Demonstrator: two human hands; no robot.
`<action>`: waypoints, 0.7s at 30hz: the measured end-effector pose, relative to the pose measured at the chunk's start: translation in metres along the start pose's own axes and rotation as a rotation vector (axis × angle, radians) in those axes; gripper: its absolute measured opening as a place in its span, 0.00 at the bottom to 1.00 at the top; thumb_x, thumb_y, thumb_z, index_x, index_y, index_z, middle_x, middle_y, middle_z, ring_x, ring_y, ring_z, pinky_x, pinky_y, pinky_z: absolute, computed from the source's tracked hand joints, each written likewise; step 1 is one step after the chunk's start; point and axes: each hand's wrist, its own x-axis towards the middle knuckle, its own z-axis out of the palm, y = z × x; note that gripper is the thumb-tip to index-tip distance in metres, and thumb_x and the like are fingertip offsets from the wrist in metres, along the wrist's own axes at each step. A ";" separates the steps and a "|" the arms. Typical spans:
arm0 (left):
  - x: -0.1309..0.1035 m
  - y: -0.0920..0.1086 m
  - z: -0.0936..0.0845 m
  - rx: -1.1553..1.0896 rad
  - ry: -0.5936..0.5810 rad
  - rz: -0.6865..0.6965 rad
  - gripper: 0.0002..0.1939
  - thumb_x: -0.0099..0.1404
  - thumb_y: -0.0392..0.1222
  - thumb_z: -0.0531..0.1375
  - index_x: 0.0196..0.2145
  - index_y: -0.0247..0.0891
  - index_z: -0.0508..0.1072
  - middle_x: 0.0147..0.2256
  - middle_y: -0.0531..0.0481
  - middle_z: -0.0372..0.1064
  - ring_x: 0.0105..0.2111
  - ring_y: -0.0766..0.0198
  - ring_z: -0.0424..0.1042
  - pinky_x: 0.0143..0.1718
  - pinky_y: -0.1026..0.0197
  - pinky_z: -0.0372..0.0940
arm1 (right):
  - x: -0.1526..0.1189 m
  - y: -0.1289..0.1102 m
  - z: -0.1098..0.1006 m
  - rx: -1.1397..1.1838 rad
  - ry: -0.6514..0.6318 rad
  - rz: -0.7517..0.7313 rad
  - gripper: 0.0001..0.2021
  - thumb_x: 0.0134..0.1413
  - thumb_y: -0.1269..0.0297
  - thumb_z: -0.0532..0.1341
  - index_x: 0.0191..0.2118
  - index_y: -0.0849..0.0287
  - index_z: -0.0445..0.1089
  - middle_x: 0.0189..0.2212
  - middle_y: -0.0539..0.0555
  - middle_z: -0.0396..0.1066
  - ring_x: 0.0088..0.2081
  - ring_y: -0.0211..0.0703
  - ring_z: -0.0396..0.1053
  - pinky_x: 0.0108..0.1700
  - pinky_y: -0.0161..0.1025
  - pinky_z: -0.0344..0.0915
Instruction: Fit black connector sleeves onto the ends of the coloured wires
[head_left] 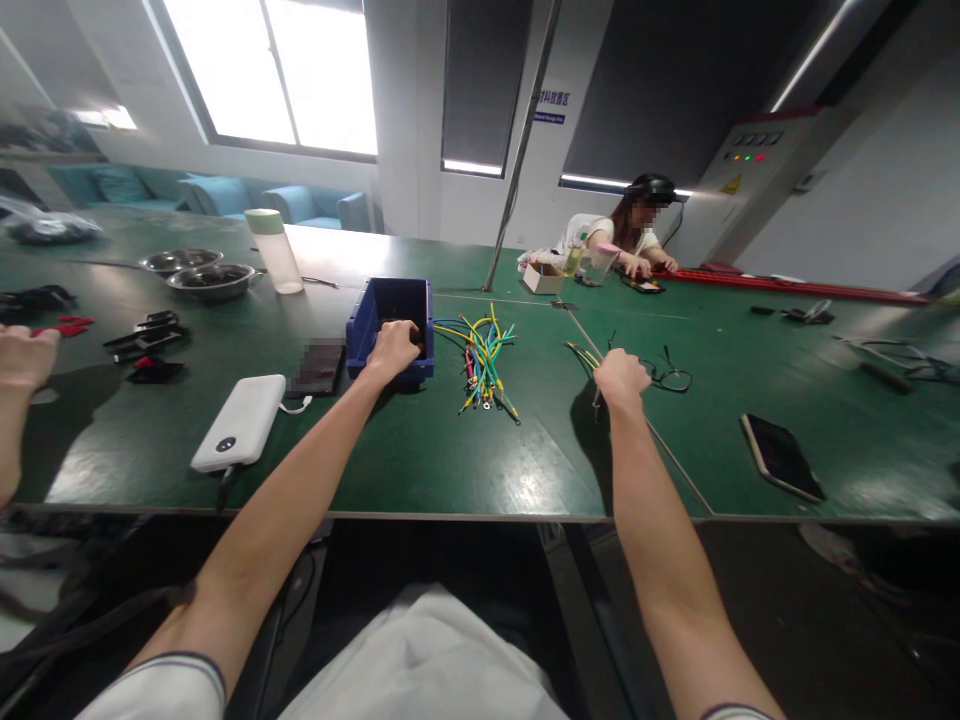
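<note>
Green tabletop (420,450) is holding a wire pile (486,365) beside a blue bin (361,328); the left hand (394,350) is resting inside, the right hand (623,376) is curling by loose wires (580,350), both grips impossible to tell.

A dark blue open-topped bin (363,328) stands upright on the green table (525,485), back from its near edge. Just right of it, a loose tangle of yellow, green and blue wires (489,352) sprawls, some ends tipped with metal lugs. Farther right along that edge, yellow-and-blue strands (580,351) show, partly hidden.
</note>
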 end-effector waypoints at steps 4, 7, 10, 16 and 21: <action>0.001 -0.003 0.002 -0.023 0.017 0.026 0.17 0.54 0.37 0.60 0.43 0.37 0.77 0.42 0.44 0.76 0.44 0.55 0.73 0.46 0.59 0.67 | 0.001 0.000 0.001 0.000 0.003 0.007 0.15 0.53 0.71 0.59 0.46 0.68 0.74 0.44 0.73 0.72 0.48 0.62 0.72 0.45 0.52 0.69; 0.000 -0.002 0.003 -0.015 0.034 0.036 0.16 0.55 0.36 0.59 0.42 0.38 0.77 0.42 0.45 0.76 0.44 0.56 0.73 0.46 0.59 0.66 | 0.001 0.000 0.002 0.004 0.002 0.015 0.15 0.53 0.71 0.59 0.47 0.68 0.74 0.44 0.73 0.72 0.48 0.62 0.72 0.46 0.52 0.69; -0.003 0.001 0.001 0.002 0.064 0.045 0.15 0.57 0.36 0.57 0.41 0.38 0.77 0.41 0.45 0.76 0.44 0.56 0.73 0.46 0.58 0.66 | 0.001 0.000 0.003 0.003 0.005 0.013 0.15 0.53 0.71 0.59 0.47 0.68 0.73 0.45 0.72 0.72 0.49 0.62 0.72 0.46 0.52 0.69; -0.010 0.009 -0.004 0.030 0.097 0.035 0.13 0.60 0.38 0.56 0.41 0.39 0.76 0.42 0.45 0.76 0.42 0.55 0.74 0.43 0.58 0.67 | -0.002 -0.001 0.002 0.012 0.010 0.009 0.15 0.53 0.70 0.60 0.46 0.68 0.73 0.45 0.72 0.72 0.49 0.63 0.72 0.47 0.53 0.69; -0.013 0.013 -0.007 0.067 0.096 0.007 0.13 0.61 0.39 0.56 0.43 0.42 0.75 0.43 0.45 0.75 0.44 0.54 0.73 0.44 0.57 0.67 | -0.001 -0.001 0.000 0.051 0.026 0.007 0.17 0.51 0.65 0.63 0.46 0.69 0.73 0.44 0.72 0.72 0.48 0.63 0.72 0.46 0.51 0.69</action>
